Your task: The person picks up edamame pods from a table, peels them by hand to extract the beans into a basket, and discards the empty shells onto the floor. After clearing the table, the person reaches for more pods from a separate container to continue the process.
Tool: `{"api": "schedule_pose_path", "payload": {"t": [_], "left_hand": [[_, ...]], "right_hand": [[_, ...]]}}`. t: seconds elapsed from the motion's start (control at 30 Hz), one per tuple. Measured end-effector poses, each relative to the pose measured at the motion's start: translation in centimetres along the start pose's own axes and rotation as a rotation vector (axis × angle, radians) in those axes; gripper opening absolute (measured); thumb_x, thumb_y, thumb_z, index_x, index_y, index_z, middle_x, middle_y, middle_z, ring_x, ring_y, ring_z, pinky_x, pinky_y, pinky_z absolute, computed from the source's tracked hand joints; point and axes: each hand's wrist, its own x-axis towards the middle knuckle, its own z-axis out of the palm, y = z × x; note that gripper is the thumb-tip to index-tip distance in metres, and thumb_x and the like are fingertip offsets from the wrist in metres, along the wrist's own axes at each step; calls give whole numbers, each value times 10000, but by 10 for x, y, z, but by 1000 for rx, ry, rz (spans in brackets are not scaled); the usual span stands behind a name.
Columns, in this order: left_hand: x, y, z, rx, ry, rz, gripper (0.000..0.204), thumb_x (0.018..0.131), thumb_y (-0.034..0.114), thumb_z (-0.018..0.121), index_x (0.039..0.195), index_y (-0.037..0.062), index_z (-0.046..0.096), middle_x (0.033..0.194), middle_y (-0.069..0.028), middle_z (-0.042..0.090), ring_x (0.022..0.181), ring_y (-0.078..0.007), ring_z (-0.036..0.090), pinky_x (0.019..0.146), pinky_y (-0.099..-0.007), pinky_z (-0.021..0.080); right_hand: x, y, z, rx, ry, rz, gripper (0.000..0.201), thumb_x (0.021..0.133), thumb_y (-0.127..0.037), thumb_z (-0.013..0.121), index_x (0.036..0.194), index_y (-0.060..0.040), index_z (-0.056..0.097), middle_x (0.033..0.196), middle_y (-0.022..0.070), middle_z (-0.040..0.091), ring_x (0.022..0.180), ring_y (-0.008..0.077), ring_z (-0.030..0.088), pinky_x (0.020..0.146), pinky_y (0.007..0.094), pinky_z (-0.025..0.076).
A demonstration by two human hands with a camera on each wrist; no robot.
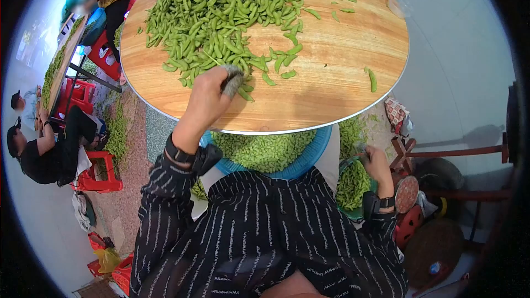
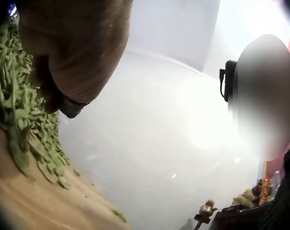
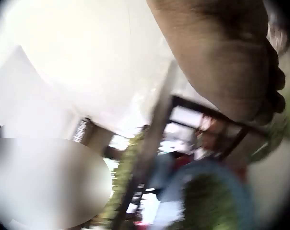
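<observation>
My left hand is at the near edge of a big heap of green edamame pods on a round wooden table. Grey coverings wrap its fingertips, which are bent down among the pods; I cannot tell whether they grip one. In the left wrist view the palm hides most of the fingers. Lower on the right, my right hand hangs loosely curled beside the rim of a green basket of pods. Between my knees, a blue basin holds shelled beans, partly under the table edge.
A few stray pods lie on the table's right side. Dark wooden furniture stands against the right wall. At the left, other people sit by a long table of pods, near red stools. Pods are scattered on the floor.
</observation>
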Motion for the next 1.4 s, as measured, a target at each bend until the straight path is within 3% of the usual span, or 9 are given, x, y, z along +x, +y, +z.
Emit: {"api": "schedule_pose_path", "payload": {"t": [0.17, 0.4, 0.47, 0.63, 0.83, 1.03, 1.1, 1.23, 1.4], "left_hand": [[45, -14, 15, 289, -148, 244, 114, 675, 88, 570, 767, 24, 553, 712, -164, 528, 708, -350, 506, 595, -400, 406], [69, -36, 37, 506, -263, 435, 110, 671, 83, 570, 737, -1, 543, 719, -128, 503, 724, -309, 510, 607, -377, 423], [69, -32, 31, 537, -244, 488, 103, 690, 81, 566, 740, -5, 542, 715, -128, 510, 674, -296, 516, 586, -368, 425], [56, -5, 12, -872, 80, -281, 105, 760, 108, 569, 843, 57, 533, 679, 9, 529, 490, -60, 427, 426, -195, 325], [10, 15, 29, -1165, -101, -262, 191, 758, 102, 591, 933, 59, 528, 721, 38, 521, 578, -31, 455, 483, -154, 351], [-17, 19, 33, -915, -183, -187, 223, 717, 26, 623, 914, 17, 520, 892, -31, 548, 826, -119, 522, 766, -248, 412], [-18, 23, 26, -808, -221, -104, 197, 774, 132, 579, 918, 14, 517, 846, -42, 554, 764, -128, 536, 679, -238, 433], [-16, 27, 14, -1175, -351, -657, 331, 867, 317, 409, 835, 6, 517, 634, -54, 520, 506, -94, 469, 431, -190, 365], [-19, 33, 19, -1192, -708, -689, 273, 872, 272, 417, 836, 13, 495, 617, -45, 500, 493, -76, 448, 418, -175, 329]], "right_hand": [[-28, 107, 78, -168, 63, 252, 167, 625, -67, 527, 744, 49, 532, 704, 261, 536, 738, 399, 525, 647, 436, 423], [-9, 45, 52, 239, 77, 203, 157, 664, -88, 596, 778, 14, 564, 722, 192, 572, 660, 309, 556, 613, 342, 433], [-3, 1, 26, 468, 105, 3, 137, 706, -73, 592, 812, 12, 571, 651, 121, 560, 588, 172, 503, 571, 280, 409], [26, -118, -17, 1069, -97, -263, 266, 773, -86, 540, 1028, -13, 521, 718, 8, 548, 608, 63, 467, 544, 195, 384], [60, -202, -21, 1690, -507, -445, 305, 799, -79, 513, 1099, -45, 472, 745, 8, 542, 600, 48, 477, 504, 175, 377], [58, -203, -25, 1389, -387, -490, 179, 792, -85, 536, 958, -19, 523, 729, -3, 530, 599, 55, 471, 495, 203, 378], [56, -199, -23, 1173, -148, -560, 182, 782, -86, 543, 942, -4, 519, 719, 25, 537, 597, 107, 495, 507, 236, 392], [52, -196, -33, 587, 252, -721, 211, 746, -81, 555, 920, 27, 508, 738, 141, 550, 644, 293, 536, 571, 325, 425], [50, -199, -33, 435, 305, -728, 231, 739, -47, 554, 961, 11, 521, 735, 132, 540, 636, 247, 533, 579, 298, 424]]}}
